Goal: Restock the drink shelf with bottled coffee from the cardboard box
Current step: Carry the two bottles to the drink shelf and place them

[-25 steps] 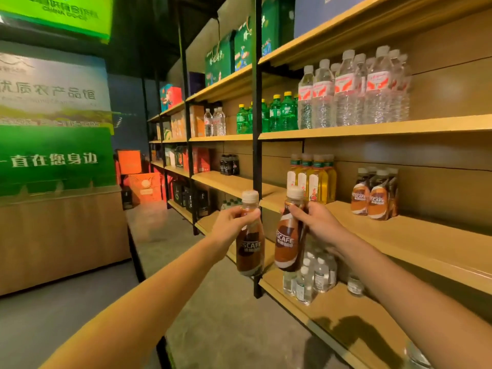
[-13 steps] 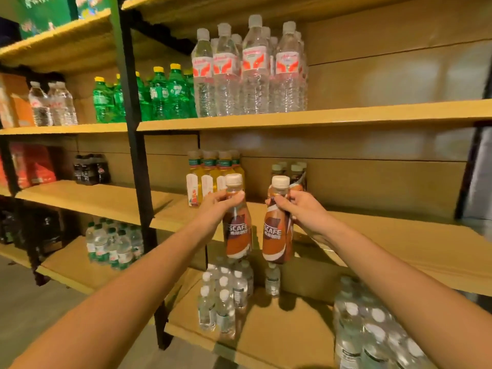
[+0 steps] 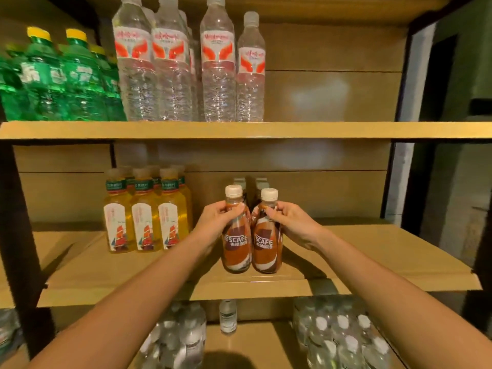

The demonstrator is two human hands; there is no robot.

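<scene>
Brown-and-white coffee bottles [image 3: 265, 246], white caps; left of them, yellow bottles [image 3: 145, 222] with red-ship labels; above, yellow-capped green bottles [image 3: 66, 83] and red-labelled water bottles [image 3: 173, 70].

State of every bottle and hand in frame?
Left white-capped brown coffee bottle: upright, gripped by left hand.
Right white-capped brown coffee bottle: upright, gripped by right hand.
Yellow drink bottles: upright, capped, shelved.
Clear plastic water bottles: upright, capped, shelved.
Green plastic bottles: upright, capped, shelved.
</scene>
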